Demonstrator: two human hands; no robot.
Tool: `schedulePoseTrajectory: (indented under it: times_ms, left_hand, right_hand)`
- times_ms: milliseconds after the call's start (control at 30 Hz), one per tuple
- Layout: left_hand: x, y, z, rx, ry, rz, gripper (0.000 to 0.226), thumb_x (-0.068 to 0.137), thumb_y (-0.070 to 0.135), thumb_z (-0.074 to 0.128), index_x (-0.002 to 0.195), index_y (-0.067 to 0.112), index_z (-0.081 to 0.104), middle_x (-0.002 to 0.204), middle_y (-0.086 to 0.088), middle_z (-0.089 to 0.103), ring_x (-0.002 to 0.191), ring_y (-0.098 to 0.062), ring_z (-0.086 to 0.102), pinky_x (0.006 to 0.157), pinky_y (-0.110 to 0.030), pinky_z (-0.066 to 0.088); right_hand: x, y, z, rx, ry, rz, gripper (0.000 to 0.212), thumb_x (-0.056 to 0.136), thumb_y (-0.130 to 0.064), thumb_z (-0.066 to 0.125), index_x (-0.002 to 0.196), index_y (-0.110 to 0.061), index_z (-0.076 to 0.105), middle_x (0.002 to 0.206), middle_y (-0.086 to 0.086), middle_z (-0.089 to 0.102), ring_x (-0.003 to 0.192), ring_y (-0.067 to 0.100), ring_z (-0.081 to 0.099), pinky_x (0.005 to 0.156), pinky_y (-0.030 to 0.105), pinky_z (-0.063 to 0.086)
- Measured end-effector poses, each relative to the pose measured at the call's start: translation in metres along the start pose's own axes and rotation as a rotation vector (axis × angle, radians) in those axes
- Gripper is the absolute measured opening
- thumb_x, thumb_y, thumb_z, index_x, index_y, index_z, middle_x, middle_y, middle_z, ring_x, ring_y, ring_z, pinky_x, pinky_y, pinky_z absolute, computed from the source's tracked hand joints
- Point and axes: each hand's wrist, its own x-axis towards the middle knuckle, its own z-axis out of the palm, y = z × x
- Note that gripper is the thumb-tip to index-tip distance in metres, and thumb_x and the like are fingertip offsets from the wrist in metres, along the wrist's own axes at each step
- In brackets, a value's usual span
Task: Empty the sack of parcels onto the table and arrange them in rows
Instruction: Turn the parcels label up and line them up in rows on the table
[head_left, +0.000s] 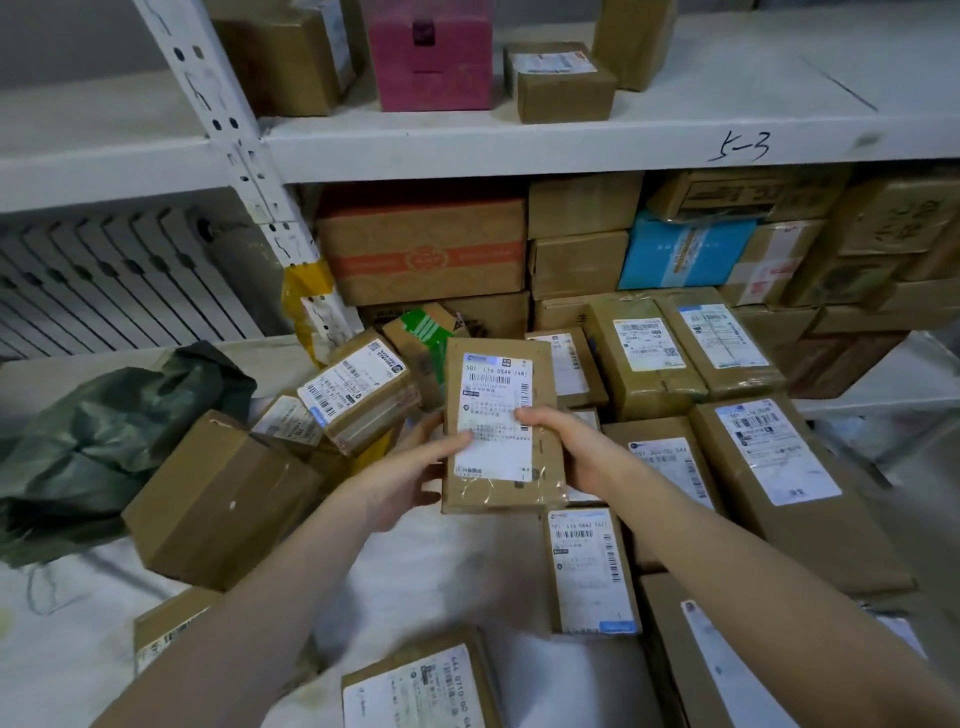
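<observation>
Currently both sets of fingers (535, 415) clasp the labelled parcel (496, 384) by its sides, left hand (410, 475) and right hand (571, 449) holding it above the table (441, 571). Arranging seems under way: slumped sack (104, 441) left of it, rowed parcels (753, 452) right. Next, it likely needs a free row slot.

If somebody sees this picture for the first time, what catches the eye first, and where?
First, the flat brown parcel in the middle, held at its sides by the left hand and the right hand. Then the pink box on the upper shelf and the blue box lower at the right stand out by colour. At the left, a dark green sack lies crumpled on the table.
</observation>
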Motion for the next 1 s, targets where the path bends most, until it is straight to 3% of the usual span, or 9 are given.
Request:
schedulePoseTrajectory:
  times_ms: [100, 200, 267, 367, 467, 633, 733, 867, 1000]
  left_hand:
    - [0.005, 0.004, 0.0, -0.016, 0.076, 0.002, 0.093, 0.054, 0.042, 0.087, 0.136, 0.034, 0.045, 0.115, 0.001, 0.071, 0.108, -0.024, 0.065, 0.074, -0.036, 0.054]
    - [-0.002, 0.02, -0.003, 0.08, 0.109, -0.022, 0.069, 0.064, 0.047, 0.082, 0.125, 0.026, 0.057, 0.113, 0.001, 0.071, 0.107, -0.022, 0.063, 0.085, -0.039, 0.051]
    - [-0.003, 0.042, -0.012, 0.284, 0.371, 0.132, 0.042, 0.081, 0.043, 0.073, 0.115, 0.022, 0.059, 0.116, 0.003, 0.066, 0.102, -0.017, 0.06, 0.09, -0.036, 0.047]
    - [0.006, 0.069, -0.046, 0.886, 0.796, 0.33, 0.074, 0.076, 0.057, 0.069, 0.135, 0.019, 0.046, 0.133, -0.01, 0.054, 0.116, -0.028, 0.054, 0.091, -0.04, 0.047]
    - [0.022, 0.066, -0.072, 1.405, 0.686, 0.037, 0.117, 0.061, 0.073, 0.069, 0.15, 0.023, 0.012, 0.152, -0.016, 0.027, 0.138, -0.038, 0.029, 0.108, -0.056, 0.028]
    - [0.031, 0.065, -0.09, 1.4, 0.685, 0.041, 0.107, 0.063, 0.056, 0.078, 0.147, 0.019, 0.023, 0.143, -0.018, 0.031, 0.134, -0.037, 0.03, 0.108, -0.049, 0.034]
    - [0.023, 0.083, -0.1, 1.394, 0.771, 0.048, 0.107, 0.064, 0.058, 0.076, 0.147, 0.018, 0.021, 0.14, -0.018, 0.03, 0.132, -0.036, 0.03, 0.103, -0.046, 0.036]
    - [0.018, 0.091, -0.112, 1.405, 0.891, 0.012, 0.112, 0.064, 0.065, 0.074, 0.146, 0.017, 0.015, 0.143, -0.018, 0.025, 0.135, -0.035, 0.027, 0.104, -0.046, 0.034]
    - [0.029, 0.077, -0.131, 1.379, 0.811, -0.095, 0.11, 0.07, 0.061, 0.071, 0.149, 0.015, 0.008, 0.141, -0.018, 0.024, 0.133, -0.035, 0.028, 0.102, -0.049, 0.037]
  right_hand:
    - [0.001, -0.007, 0.0, -0.071, -0.065, 0.047, 0.048, 0.077, -0.024, 0.067, 0.125, -0.02, 0.056, 0.114, 0.007, 0.069, 0.104, 0.024, 0.065, 0.08, 0.038, 0.053]
    - [0.001, -0.011, -0.006, -0.175, -0.088, 0.111, 0.051, 0.074, -0.031, 0.071, 0.122, -0.024, 0.056, 0.121, 0.008, 0.065, 0.113, 0.026, 0.059, 0.092, 0.047, 0.05]
    - [0.003, -0.011, -0.01, -0.31, -0.07, 0.175, 0.046, 0.08, -0.035, 0.07, 0.122, -0.023, 0.056, 0.123, 0.01, 0.062, 0.114, 0.028, 0.057, 0.095, 0.049, 0.048]
    - [0.003, -0.008, -0.006, -0.565, -0.119, 0.355, 0.043, 0.086, -0.035, 0.064, 0.123, -0.019, 0.052, 0.12, 0.01, 0.056, 0.11, 0.027, 0.055, 0.091, 0.048, 0.047]
    - [0.01, 0.001, 0.007, -0.768, -0.194, 0.518, 0.056, 0.082, -0.041, 0.067, 0.129, -0.018, 0.048, 0.123, 0.01, 0.054, 0.114, 0.028, 0.051, 0.097, 0.05, 0.044]
    - [0.03, 0.009, 0.034, -1.005, -0.318, 0.634, 0.08, 0.075, -0.043, 0.073, 0.143, -0.018, 0.04, 0.146, 0.009, 0.044, 0.135, 0.031, 0.041, 0.108, 0.047, 0.037]
    - [0.059, -0.013, 0.062, -1.275, -0.017, 0.319, 0.064, 0.084, -0.038, 0.07, 0.138, -0.016, 0.046, 0.14, 0.005, 0.047, 0.126, 0.026, 0.049, 0.1, 0.039, 0.046]
    - [0.122, -0.041, 0.097, -1.226, 0.553, -0.233, 0.06, 0.083, -0.041, 0.066, 0.131, -0.012, 0.044, 0.128, 0.015, 0.049, 0.116, 0.033, 0.052, 0.092, 0.042, 0.049]
    - [0.18, -0.056, 0.12, -1.347, 0.718, -0.193, 0.104, 0.066, -0.07, 0.069, 0.14, -0.013, 0.024, 0.139, 0.017, 0.033, 0.132, 0.035, 0.033, 0.102, 0.049, 0.035]
